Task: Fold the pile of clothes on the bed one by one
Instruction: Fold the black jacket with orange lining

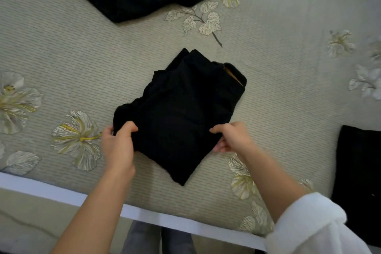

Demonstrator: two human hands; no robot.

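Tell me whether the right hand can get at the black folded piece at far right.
Likely yes, after letting go: the right hand grips the black garment, and only bare bedspread separates it from the folded piece.

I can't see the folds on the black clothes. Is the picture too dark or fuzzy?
Head view: the folded black garment is nearly one dark patch, so its creases barely show; the light on the bed cover is soft and even, without glare; the left hand and right hand gripping the garment look slightly smeared at the edges.
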